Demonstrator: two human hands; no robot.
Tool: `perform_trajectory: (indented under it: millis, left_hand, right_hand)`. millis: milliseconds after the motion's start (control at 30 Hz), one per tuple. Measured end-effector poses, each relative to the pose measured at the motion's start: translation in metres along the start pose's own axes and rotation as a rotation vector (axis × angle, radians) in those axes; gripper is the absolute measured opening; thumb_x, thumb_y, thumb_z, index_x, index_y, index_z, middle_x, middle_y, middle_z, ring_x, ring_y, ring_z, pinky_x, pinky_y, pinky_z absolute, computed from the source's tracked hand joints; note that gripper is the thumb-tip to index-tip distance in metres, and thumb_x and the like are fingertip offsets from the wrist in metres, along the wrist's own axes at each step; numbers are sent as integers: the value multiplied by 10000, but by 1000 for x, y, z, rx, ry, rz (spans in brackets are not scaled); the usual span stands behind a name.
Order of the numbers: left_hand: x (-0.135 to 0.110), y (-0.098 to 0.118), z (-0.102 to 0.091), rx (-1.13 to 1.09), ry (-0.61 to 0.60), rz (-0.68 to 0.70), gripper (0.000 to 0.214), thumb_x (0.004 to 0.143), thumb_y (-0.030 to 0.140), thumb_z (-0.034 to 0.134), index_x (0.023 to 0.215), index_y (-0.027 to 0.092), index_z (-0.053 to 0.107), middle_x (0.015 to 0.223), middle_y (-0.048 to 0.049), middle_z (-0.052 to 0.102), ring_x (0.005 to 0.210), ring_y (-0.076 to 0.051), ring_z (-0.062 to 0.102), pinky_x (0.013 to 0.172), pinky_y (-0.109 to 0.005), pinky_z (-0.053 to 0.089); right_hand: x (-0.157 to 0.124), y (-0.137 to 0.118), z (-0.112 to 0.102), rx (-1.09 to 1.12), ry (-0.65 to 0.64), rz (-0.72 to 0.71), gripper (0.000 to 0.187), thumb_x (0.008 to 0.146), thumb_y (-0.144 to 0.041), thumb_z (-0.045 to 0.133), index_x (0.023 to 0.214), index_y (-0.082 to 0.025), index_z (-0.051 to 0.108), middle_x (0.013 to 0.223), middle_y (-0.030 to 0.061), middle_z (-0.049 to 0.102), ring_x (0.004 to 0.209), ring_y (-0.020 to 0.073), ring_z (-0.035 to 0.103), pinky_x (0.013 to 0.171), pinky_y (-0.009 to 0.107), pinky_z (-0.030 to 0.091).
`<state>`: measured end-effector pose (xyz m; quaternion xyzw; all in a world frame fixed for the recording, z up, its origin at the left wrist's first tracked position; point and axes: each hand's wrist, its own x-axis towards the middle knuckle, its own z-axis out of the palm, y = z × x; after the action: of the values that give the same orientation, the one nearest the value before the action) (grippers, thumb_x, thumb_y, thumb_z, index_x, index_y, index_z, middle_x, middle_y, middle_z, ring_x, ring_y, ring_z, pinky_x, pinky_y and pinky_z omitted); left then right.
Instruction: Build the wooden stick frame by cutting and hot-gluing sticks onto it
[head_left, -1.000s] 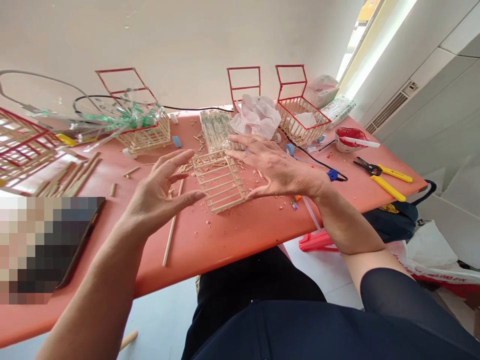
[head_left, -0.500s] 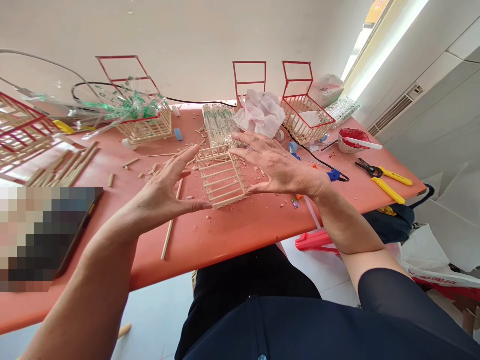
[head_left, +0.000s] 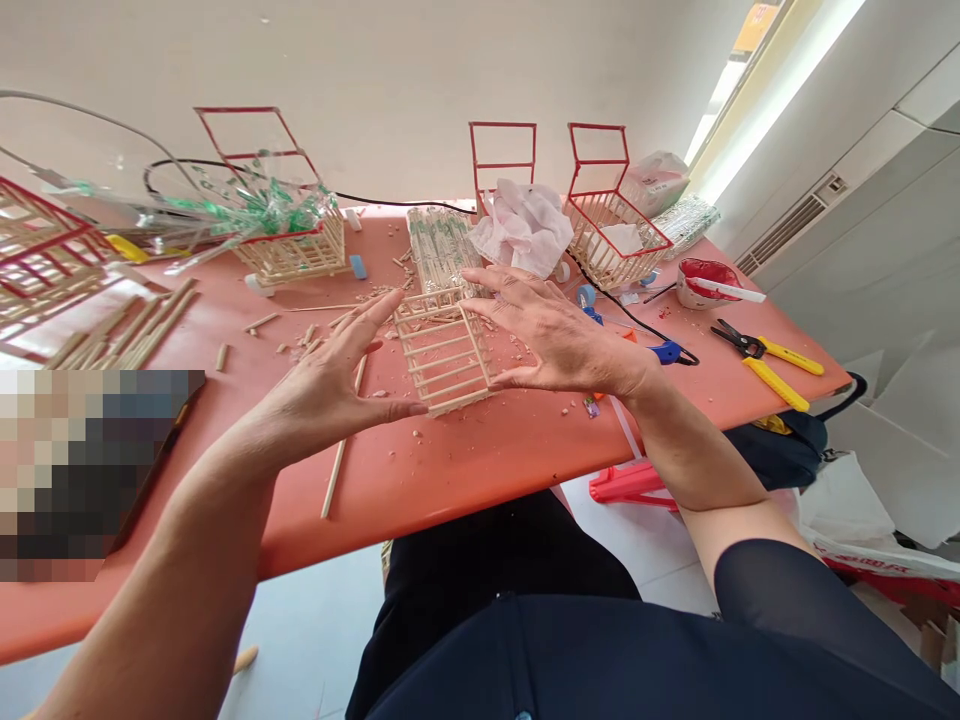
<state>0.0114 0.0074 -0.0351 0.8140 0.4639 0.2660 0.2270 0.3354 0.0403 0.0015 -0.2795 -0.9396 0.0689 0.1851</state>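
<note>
A small basket frame of pale wooden sticks (head_left: 444, 355) sits between my hands on the orange table, its barred side facing up towards me. My left hand (head_left: 330, 385) spans its left side, with the thumb tip at the near left corner and the fingertips by the far left corner. On the other side, my right hand (head_left: 559, 335) grips it, thumb at the near right corner and fingers at the far right edge. A loose wooden stick (head_left: 341, 460) lies below my left hand. Wood crumbs are scattered around the frame.
Behind stand stick baskets with red-edged frames (head_left: 611, 235), a white crumpled bag (head_left: 521, 225) and a wrapped stick bundle (head_left: 441, 245). On the right are a red-stained cup (head_left: 701, 285) and yellow-handled pliers (head_left: 772, 365). Loose sticks (head_left: 146, 325) and a blurred-out object (head_left: 97, 470) lie left.
Almost nothing differs. The whole view has shifted very slightly, while both hands keep the same pose at the stick basket frame.
</note>
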Motion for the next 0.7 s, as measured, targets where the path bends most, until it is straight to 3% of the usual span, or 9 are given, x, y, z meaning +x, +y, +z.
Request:
perform_trajectory:
  millis: [700]
  left_hand:
    - [2, -3, 2, -19, 3, 26, 1192, 786, 956, 685, 1768, 416, 281, 1839, -63, 353, 1659, -404, 404, 1274, -626, 492]
  right_hand:
    - [0, -5, 1, -28, -36, 17, 912, 923, -462, 859, 1683, -223, 416, 1831, 206, 316, 1721, 385, 268, 1391, 682, 239]
